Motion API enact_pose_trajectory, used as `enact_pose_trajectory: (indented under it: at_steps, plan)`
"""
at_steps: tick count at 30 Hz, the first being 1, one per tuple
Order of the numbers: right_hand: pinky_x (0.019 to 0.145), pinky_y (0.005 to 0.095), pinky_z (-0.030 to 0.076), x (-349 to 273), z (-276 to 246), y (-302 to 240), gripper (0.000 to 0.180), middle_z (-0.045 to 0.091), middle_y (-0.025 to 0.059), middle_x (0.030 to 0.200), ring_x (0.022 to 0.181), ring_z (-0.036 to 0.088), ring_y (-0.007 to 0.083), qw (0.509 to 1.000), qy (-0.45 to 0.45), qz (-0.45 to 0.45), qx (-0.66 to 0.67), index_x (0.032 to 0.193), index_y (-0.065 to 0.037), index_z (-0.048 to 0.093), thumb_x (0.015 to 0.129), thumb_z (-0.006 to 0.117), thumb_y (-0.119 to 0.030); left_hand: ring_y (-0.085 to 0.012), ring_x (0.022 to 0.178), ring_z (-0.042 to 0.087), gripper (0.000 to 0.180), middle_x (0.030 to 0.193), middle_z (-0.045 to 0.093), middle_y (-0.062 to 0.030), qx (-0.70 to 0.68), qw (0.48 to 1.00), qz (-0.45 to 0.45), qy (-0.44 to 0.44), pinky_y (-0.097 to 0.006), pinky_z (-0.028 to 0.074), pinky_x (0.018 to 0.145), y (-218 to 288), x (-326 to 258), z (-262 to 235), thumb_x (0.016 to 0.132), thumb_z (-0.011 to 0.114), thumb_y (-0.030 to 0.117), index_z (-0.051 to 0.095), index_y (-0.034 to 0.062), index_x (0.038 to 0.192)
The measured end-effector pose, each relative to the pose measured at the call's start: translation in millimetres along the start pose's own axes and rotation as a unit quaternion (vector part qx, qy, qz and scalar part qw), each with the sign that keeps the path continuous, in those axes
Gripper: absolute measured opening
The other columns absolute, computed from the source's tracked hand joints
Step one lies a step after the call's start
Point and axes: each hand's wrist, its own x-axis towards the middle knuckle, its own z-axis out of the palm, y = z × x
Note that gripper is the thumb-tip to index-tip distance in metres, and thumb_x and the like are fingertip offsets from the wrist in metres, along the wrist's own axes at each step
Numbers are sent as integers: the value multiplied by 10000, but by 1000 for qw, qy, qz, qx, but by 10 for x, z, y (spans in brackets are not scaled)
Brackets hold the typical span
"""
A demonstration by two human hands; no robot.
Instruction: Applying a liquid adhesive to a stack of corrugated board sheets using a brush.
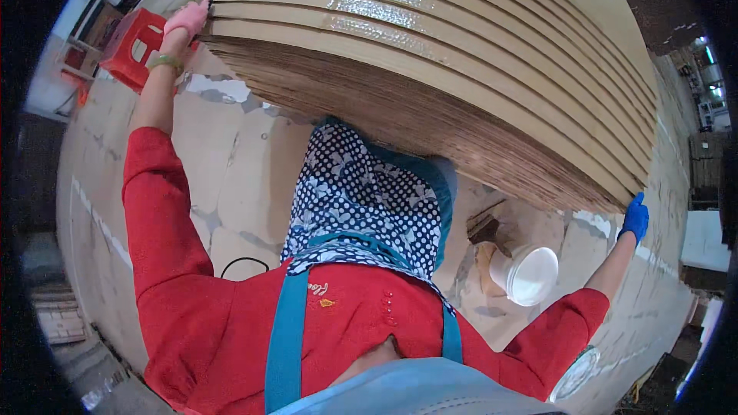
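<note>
Left hand (186, 19), pink glove, gripping stacked plywood sheets (430, 54) at left corner. Right hand (635, 217), blue glove, clamped on right edge. White bucket (530, 273) on floor below.

This is a wood workshop, the sort that makes plywood or veneer boards. A big stack of thin boards (461, 54) fills the middle of the room, its layered edges plain to see and shiny strips running across the top sheets. Under the stack the floor (238, 177) is laid with pale flat sheets, patched and stained white in places. A white bucket (530, 273) stands just below the stack's near edge, with wood offcuts (483, 224) beside it. Off the stack's far left corner sits a red plastic stool (132, 46), with cluttered benches behind it. A person at the stack wears an apron and work gloves.
</note>
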Motion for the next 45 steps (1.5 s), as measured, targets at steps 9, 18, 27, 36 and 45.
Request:
enact_pose_trajectory:
  at_steps: [9,18,27,36,45]
  plan:
    - [566,501,404,-87,169,42,325,561,223,831,669,543,390,995,-14,-100,9,1049,-127,490,830,354,-324,-240,1086,418,536,1231,392,-105,-525,834,79,153,-361,368,894,-22,-568,377,807,471,222,254,131,1289]
    - [547,393,415,-407,58,-295,466,579,204,662,596,561,312,950,118,103,270,708,-19,595,805,409,-435,-233,1011,472,532,1168,429,-151,-298,913,254,115,-303,394,831,-146,-12,-53,779,517,160,304,77,1260]
    - [466,278,350,-222,-391,-565,322,454,61,534,478,389,132,689,262,38,674,649,-41,521,789,509,-332,-203,885,542,495,1035,544,-129,-254,934,114,224,-287,441,723,-142,109,136,755,528,92,365,99,1222]
    - [660,413,424,-130,-201,-738,373,578,219,812,767,553,360,965,152,108,186,866,0,538,807,436,-354,-262,795,573,397,915,593,-148,69,979,-34,187,-348,453,674,364,152,571,800,471,228,413,121,1178]
    - [638,443,423,-142,-295,-819,367,563,232,780,750,547,380,972,174,99,123,830,-14,562,802,392,-337,-266,812,571,370,940,586,-144,117,976,-55,175,-350,444,701,421,131,669,847,391,329,471,90,1118]
